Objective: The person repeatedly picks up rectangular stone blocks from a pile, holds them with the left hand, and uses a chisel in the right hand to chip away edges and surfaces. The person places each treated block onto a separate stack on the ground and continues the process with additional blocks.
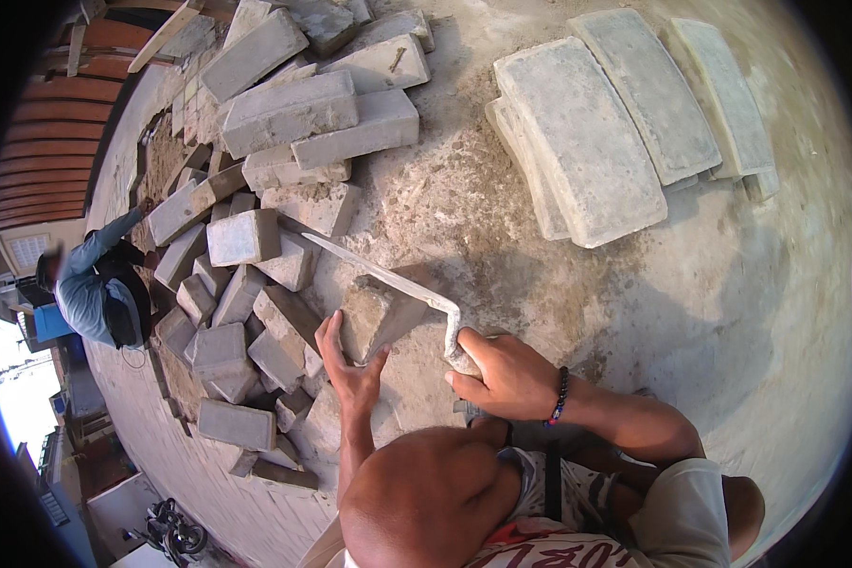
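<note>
My right hand (509,375) is closed around the handle of a trowel (388,275). Its long, narrow blade, seen nearly edge-on, points away to the left, over the near side of a rough grey concrete block (374,315). My left hand (352,372) grips this block at its near end, fingers along the left side and thumb at the lower right corner. Crusted brown mortar or dirt marks the block's face. Directly left of it lie more concrete blocks (284,317) in a jumbled heap, some tilted against each other.
Large concrete slabs (587,142) lie stacked at the far right. More blocks (293,112) pile up at the far left, one bearing a small rusty piece (397,60). Beyond the heap a co-worker (104,284) bends toward the blocks. A motorbike (173,532) stands at lower left.
</note>
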`<state>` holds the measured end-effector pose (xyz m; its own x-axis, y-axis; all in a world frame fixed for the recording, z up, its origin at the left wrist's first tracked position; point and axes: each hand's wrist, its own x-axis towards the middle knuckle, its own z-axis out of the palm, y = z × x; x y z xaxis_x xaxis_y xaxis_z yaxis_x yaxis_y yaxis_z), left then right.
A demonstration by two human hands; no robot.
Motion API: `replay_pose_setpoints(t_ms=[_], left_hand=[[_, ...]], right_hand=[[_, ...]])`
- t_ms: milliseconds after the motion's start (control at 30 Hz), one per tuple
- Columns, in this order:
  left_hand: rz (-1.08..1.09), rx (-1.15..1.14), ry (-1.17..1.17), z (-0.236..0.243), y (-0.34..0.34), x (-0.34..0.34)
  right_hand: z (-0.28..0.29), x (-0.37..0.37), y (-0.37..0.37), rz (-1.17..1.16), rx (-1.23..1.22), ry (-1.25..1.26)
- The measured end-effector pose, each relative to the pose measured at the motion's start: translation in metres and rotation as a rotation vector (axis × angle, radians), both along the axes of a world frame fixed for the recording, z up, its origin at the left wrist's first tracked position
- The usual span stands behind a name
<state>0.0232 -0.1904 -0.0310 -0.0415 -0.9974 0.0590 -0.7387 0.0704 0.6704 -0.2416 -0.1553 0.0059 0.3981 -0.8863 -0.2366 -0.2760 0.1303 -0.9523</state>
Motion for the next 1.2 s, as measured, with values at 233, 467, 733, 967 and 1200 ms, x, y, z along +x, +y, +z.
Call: replay_pose_setpoints(t_ms=[233,467,733,967,1200], left_hand=[[-0.112,-0.050,-0.064,0.004,-0.008,0.003],[-0.162,-0.085,-0.179,0.021,-0.012,-0.001],[-0.090,-0.074,-0.171,0.022,-0.010,-0.011],[-0.106,-0.075,-0.185,0.023,-0.011,-0.021],[-0.068,-0.093,-0.162,0.017,-0.009,-0.014]], right_hand=[[-0.104,-0.014,-0.018,0.065,0.175,0.296],[-0.027,-0.008,-0.031,0.147,0.148,0.154],[-0.038,-0.013,-0.040,-0.023,0.081,0.047],[-0.086,0.001,-0.011,0.022,0.125,0.066],[-0.006,-0.007,-0.044,-0.128,0.071,0.020]])
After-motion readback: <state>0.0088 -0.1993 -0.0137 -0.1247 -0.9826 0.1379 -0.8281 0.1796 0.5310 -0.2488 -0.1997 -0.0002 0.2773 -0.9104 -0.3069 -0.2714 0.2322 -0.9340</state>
